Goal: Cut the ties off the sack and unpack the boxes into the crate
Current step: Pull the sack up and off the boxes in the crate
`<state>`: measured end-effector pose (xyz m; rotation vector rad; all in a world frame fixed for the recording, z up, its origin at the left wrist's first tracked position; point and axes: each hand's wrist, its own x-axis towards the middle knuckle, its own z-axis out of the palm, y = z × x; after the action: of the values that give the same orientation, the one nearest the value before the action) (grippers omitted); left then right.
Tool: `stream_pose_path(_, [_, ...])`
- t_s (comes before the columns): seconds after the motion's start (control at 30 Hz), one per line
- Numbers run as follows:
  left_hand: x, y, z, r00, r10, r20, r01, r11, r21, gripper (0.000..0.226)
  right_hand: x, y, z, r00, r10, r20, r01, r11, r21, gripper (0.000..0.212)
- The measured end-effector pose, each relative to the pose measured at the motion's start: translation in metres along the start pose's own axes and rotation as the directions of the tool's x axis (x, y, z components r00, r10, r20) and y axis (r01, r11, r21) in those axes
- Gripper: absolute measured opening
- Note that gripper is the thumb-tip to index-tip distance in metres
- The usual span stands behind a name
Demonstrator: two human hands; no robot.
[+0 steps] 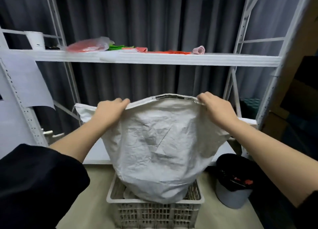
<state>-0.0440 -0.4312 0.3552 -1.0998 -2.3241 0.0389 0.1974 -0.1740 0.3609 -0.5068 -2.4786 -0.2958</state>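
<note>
One crinkled white woven plastic sack [154, 153] hangs bulging, its rounded lower end sunk into one white lattice plastic crate [154, 209] on the floor. The left hand [110, 111] and right hand [215, 106], set apart, each pinch the sack's upper seam edge, holding it up between them.

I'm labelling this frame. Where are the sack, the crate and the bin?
sack [158, 142]: head view, on its creased front panel.
crate [154, 209]: head view, on its near lattice wall.
bin [232, 197]: head view, on its grey side.
</note>
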Motion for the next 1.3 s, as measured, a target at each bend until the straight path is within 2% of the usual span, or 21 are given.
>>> stream_pose_path(0.1, [-0.009, 0.004, 0.012, 0.993, 0.081, 0.082, -0.087, 0.994, 0.071, 0.062, -0.012, -0.007, 0.010, 0.976, -0.078, 0.201, 0.056, 0.992, 0.114, 0.024])
stream_pose_path(0.17, [-0.013, 0.003, 0.019, 0.982, 0.156, 0.111, -0.166, 0.982, 0.094, 0.075, -0.016, -0.013, 0.016, 0.952, -0.046, 0.302, -0.044, 0.958, 0.285, 0.035])
stream_pose_path(0.23, [-0.018, -0.001, 0.029, 0.950, 0.312, -0.004, -0.311, 0.946, 0.086, 0.087, -0.016, -0.015, 0.026, 0.907, 0.001, 0.420, -0.195, 0.886, 0.419, 0.042])
stream_pose_path(0.33, [-0.025, -0.003, 0.043, 0.828, 0.548, -0.118, -0.522, 0.831, 0.194, 0.105, -0.016, -0.021, 0.046, 0.856, -0.001, 0.517, -0.180, 0.937, 0.300, 0.015])
stream_pose_path(0.37, [-0.026, -0.004, 0.048, 0.795, 0.596, -0.116, -0.566, 0.797, 0.212, 0.104, -0.016, -0.023, 0.053, 0.852, 0.002, 0.524, -0.177, 0.942, 0.285, 0.013])
stream_pose_path(0.43, [-0.029, -0.005, 0.054, 0.752, 0.646, -0.134, -0.620, 0.761, 0.190, 0.101, -0.017, -0.028, 0.064, 0.820, -0.024, 0.572, -0.215, 0.913, 0.346, 0.045])
stream_pose_path(0.5, [-0.033, -0.007, 0.055, 0.741, 0.651, -0.165, -0.634, 0.759, 0.149, 0.096, -0.018, -0.038, 0.075, 0.746, -0.069, 0.663, -0.263, 0.883, 0.388, 0.078])
stream_pose_path(0.57, [-0.039, -0.011, 0.060, 0.721, 0.662, -0.204, -0.657, 0.747, 0.101, 0.078, -0.023, -0.048, 0.088, 0.698, -0.072, 0.713, -0.203, 0.934, 0.293, 0.102])
stream_pose_path(0.63, [-0.046, -0.015, 0.065, 0.683, 0.695, -0.222, -0.703, 0.709, 0.056, 0.063, -0.029, -0.061, 0.100, 0.684, -0.051, 0.728, -0.124, 0.975, 0.185, 0.119])
stream_pose_path(0.77, [-0.064, -0.012, 0.072, 0.602, 0.770, -0.213, -0.783, 0.622, 0.036, 0.043, -0.043, -0.075, 0.127, 0.662, -0.004, 0.749, -0.033, 0.999, 0.035, 0.132])
stream_pose_path(0.93, [-0.085, -0.005, 0.075, 0.581, 0.778, -0.237, -0.801, 0.599, 0.003, 0.032, -0.056, -0.065, 0.145, 0.604, 0.156, 0.782, -0.149, 0.985, -0.081, 0.137])
stream_pose_path(1.03, [-0.087, -0.001, 0.074, 0.601, 0.760, -0.248, -0.787, 0.616, -0.019, 0.028, -0.065, -0.064, 0.156, 0.613, 0.203, 0.764, -0.223, 0.972, -0.078, 0.127])
stream_pose_path(1.13, [-0.086, 0.006, 0.074, 0.667, 0.719, -0.198, -0.739, 0.671, -0.053, 0.023, -0.070, -0.067, 0.165, 0.699, 0.202, 0.686, -0.209, 0.975, -0.074, 0.091])
stream_pose_path(1.23, [-0.087, 0.012, 0.075, 0.693, 0.709, -0.132, -0.720, 0.672, -0.174, 0.032, -0.064, -0.064, 0.161, 0.805, 0.172, 0.567, -0.142, 0.985, -0.097, 0.049])
stream_pose_path(1.3, [-0.086, 0.018, 0.071, 0.785, 0.617, -0.050, -0.599, 0.737, -0.313, 0.044, -0.055, -0.058, 0.153, 0.864, 0.189, 0.468, -0.173, 0.982, -0.077, 0.032])
